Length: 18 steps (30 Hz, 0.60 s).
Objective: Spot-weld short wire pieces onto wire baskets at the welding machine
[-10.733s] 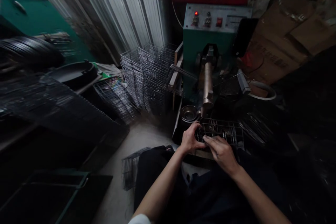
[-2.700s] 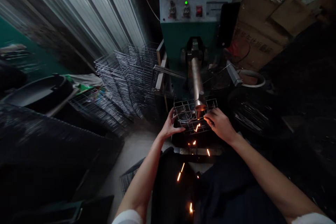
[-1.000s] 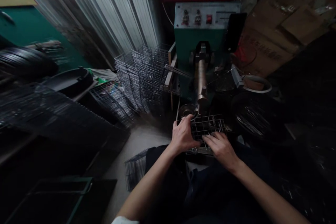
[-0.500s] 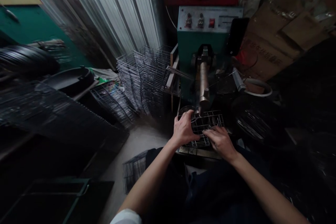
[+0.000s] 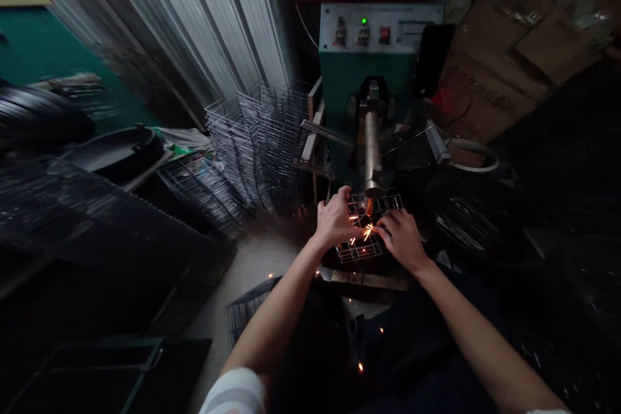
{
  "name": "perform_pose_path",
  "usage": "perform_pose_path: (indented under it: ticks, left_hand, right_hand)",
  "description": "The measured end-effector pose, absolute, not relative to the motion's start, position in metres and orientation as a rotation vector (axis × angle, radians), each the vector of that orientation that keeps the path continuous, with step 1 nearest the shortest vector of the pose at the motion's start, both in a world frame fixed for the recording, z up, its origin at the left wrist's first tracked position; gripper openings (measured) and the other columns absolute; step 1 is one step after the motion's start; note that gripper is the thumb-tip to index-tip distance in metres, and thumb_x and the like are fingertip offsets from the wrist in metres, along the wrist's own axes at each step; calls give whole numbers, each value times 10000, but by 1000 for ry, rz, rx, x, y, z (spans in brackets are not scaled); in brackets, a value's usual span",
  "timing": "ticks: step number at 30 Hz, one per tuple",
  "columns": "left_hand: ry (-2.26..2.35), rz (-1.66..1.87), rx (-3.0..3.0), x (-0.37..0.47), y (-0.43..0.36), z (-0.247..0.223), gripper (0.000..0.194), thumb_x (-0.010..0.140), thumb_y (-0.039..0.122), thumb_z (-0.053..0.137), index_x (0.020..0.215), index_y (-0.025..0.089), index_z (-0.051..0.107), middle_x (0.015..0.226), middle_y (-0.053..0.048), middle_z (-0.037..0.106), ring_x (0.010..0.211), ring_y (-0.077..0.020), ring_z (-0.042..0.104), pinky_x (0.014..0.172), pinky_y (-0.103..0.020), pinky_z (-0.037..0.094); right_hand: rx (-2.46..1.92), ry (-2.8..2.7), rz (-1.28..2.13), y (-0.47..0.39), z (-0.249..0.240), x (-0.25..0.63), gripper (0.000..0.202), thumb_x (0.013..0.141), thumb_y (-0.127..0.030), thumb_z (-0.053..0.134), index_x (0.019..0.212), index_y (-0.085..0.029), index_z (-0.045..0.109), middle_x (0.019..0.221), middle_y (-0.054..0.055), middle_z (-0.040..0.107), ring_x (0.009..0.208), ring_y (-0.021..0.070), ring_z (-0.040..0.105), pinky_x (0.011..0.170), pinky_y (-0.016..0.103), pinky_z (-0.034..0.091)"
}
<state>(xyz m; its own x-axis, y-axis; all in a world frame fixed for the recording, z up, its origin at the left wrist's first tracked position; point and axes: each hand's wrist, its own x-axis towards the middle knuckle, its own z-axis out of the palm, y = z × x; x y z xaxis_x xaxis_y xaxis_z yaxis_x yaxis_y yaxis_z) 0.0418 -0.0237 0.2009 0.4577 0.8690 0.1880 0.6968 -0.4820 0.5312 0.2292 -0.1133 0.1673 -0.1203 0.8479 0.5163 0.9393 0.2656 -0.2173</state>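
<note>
A small wire basket lies under the spot welder, below its round metal arm. The copper-coloured electrode tip points down at the wires, and bright sparks fly out between my hands. My left hand grips the basket's left side, its thumb stretched toward the sparks. On the right side, my right hand has its fingers pinched on the wires near the tip. What lies under the fingers is partly hidden. A green light glows on the welder's panel.
Tall stacks of wire baskets stand left of the welder. Another wire basket is on the floor by my left forearm. Cardboard boxes lean at the right, behind a black phone. A coil of wire sits far left.
Sparks have appeared at the basket, and the panel's green light has come on. My right hand has moved slightly closer to my left. The view has shifted a little.
</note>
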Motion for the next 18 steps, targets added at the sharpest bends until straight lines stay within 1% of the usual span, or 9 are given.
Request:
perform_pose_path:
  ticks: [4,7,9,11,13,15,16,17,18]
  left_hand:
    - [1311,593,2348,44,-12,202,1039,554,483,836,1391,280,254,1321,-110,621,1215,-335,591,1042,-518,363]
    - [1356,548,2335,49,1,204,1071,545,476,851,1409,272,252,1308,-122,622,1209,-352,593,1032,-533,390]
    - [1344,519,2333,51,10,207,1104,547,478,860,1434,256,240,1316,-147,614,1232,-374,577,1048,-570,380]
    - [1264,515,2330,46,17,207,1153,564,499,860,1476,257,197,1375,-168,573,1298,-396,526,1084,-638,328]
    - [1165,562,2318,33,22,200,1260,557,541,866,1528,288,104,1510,-184,438,1423,-429,377,1111,-721,234]
    - [1113,631,2265,13,24,180,1412,506,568,887,1560,320,-19,1632,-187,208,1516,-446,152,1127,-749,163]
    - [1104,656,2209,3,25,164,1483,477,561,902,1563,321,-79,1656,-189,105,1532,-437,73,1145,-729,157]
    - [1101,668,2137,-6,25,146,1545,449,540,917,1560,309,-131,1662,-199,36,1540,-419,41,1166,-690,169]
    - [1078,656,2055,-13,24,125,1584,437,508,926,1554,284,-175,1658,-217,16,1545,-392,61,1186,-637,194]
  right_hand:
    - [-1627,-1953,-248,-104,167,232,140,986,-305,583,921,-197,644,964,98,629,950,277,528,825,396,404]
    - [-1626,-1952,-238,-90,168,235,137,989,-293,561,936,-203,650,955,98,631,941,284,533,813,400,415]
    - [-1585,-1948,-183,-84,172,240,147,990,-273,542,917,-201,647,936,96,627,926,283,543,806,400,435]
    - [-1517,-1886,-89,-87,177,248,154,993,-257,519,923,-198,644,942,99,629,929,277,563,820,399,461]
    - [-1466,-1784,30,-100,180,260,150,992,-246,506,969,-198,646,983,102,646,952,266,593,854,399,482]
    - [-1463,-1659,160,-120,179,274,148,981,-256,518,996,-204,655,1038,99,673,987,260,625,888,405,493]
    - [-1474,-1574,246,-130,178,281,142,973,-274,537,993,-206,660,1062,97,687,999,258,641,898,409,500]
    - [-1479,-1466,351,-140,175,287,133,960,-298,569,988,-207,662,1080,94,699,998,255,658,895,408,513]
    - [-1467,-1336,463,-147,173,291,136,940,-328,613,985,-208,658,1076,90,712,970,247,678,872,398,533]
